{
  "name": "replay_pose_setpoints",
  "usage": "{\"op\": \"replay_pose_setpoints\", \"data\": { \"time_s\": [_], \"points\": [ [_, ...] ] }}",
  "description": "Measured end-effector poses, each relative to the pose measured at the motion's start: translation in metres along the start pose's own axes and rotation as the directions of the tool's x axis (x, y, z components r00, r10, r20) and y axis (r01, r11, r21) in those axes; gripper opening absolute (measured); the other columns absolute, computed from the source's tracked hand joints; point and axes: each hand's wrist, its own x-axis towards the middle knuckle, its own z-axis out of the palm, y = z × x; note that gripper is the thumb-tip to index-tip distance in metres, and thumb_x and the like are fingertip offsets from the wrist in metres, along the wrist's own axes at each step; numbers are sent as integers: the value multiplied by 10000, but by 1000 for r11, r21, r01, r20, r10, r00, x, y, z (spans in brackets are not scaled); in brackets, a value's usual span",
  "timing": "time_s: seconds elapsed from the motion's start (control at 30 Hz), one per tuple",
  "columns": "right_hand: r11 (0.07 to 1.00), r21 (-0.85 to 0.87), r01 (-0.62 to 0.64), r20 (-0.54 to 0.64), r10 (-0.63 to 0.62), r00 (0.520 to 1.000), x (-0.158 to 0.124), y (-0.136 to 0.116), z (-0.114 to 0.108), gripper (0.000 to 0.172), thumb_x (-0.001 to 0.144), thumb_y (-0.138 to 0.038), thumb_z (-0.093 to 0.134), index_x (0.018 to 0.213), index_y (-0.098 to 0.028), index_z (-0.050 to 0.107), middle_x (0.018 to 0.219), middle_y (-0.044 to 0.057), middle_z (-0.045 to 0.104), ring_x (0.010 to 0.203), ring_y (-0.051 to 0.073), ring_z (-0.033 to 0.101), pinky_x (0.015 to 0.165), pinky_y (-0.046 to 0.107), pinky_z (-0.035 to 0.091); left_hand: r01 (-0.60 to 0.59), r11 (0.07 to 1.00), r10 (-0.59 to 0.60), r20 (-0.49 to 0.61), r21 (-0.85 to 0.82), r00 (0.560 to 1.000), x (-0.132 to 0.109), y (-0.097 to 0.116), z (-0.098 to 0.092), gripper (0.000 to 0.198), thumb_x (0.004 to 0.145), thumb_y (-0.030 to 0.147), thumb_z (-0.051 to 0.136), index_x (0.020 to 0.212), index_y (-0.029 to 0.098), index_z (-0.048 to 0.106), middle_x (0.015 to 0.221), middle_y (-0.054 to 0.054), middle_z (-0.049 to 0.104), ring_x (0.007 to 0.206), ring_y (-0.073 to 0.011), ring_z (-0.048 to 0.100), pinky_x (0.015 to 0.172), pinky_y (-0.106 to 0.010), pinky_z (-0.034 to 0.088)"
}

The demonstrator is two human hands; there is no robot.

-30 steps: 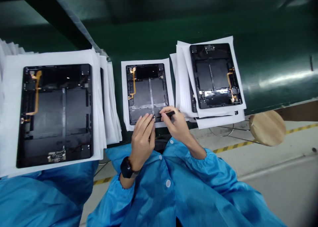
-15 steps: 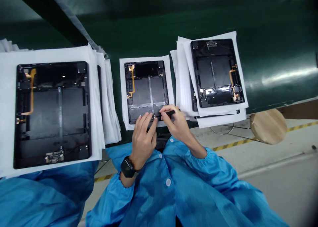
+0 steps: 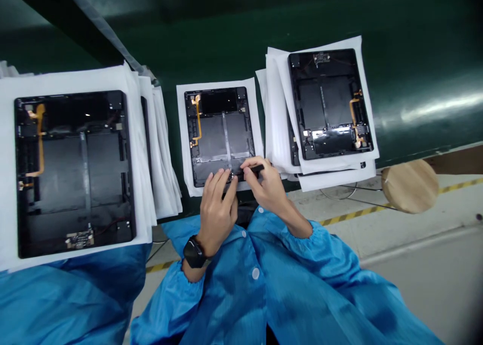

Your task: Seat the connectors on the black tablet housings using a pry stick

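An opened tablet housing (image 3: 213, 134) lies on a white foam sheet (image 3: 182, 134) in front of me, with an orange flex cable (image 3: 198, 121) along its left side. My left hand (image 3: 218, 206) rests at its lower edge, fingers stretched out, tips by a small circuit board (image 3: 230, 177) that they partly cover. Pinched in my right hand (image 3: 268, 186) is a slim black hand tool (image 3: 257, 168), its tip pointing left toward that board. What the tip touches is too small to make out.
On the left, a similar housing (image 3: 60, 169) tops a pile of foam sheets (image 3: 162, 154). Another housing (image 3: 332, 103) lies on stacked sheets at the right. Beyond is the green bench surface (image 3: 407, 83). A round wooden stool (image 3: 410, 186) stands below right; a blue sleeve (image 3: 68, 294) shows at lower left.
The view has shifted slightly, so the housings sit a little higher and the left one further left. Both hands keep nearly the same place at the circuit board.
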Motion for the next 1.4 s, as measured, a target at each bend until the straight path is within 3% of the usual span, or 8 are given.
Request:
{"op": "replay_pose_setpoints", "data": {
  "time_s": [0.13,0.33,0.53,1.4],
  "points": [
    [1000,-3,-5,-11,5,1000,-1,2,0,116,1029,-214,528,1019,-237,641,954,40,716,858,195,617,794,340,513,-4,999,4,-9,47,1000,3,4,0,554,969,31,529,1510,148,524,1475,-221,618,1502,-345,484,1198,-633,461],
    [988,123,-98,10,98,995,-3,4,-1,144,1065,-315,519,1076,-238,640,921,33,693,803,189,630,767,352,507,-26,999,25,20,47,1000,4,1,-4,548,961,18,523,1495,142,541,1480,-225,614,1502,-339,484,1205,-619,459],
    [1000,-7,18,34,-17,999,-1,1,-1,108,1044,-220,527,1039,-233,633,965,41,730,880,197,624,822,345,504,-18,1000,18,22,11,1000,0,-1,-3,587,968,25,514,1536,169,506,1515,-208,591,1521,-334,459,1222,-629,435],
    [999,10,44,36,-45,998,1,0,-3,104,1041,-192,519,1033,-242,609,991,39,741,891,189,662,832,356,508,11,1000,-11,10,-4,1000,0,0,0,593,973,44,513,1545,200,507,1513,-191,599,1506,-329,479,1216,-632,438]
  ]
}}
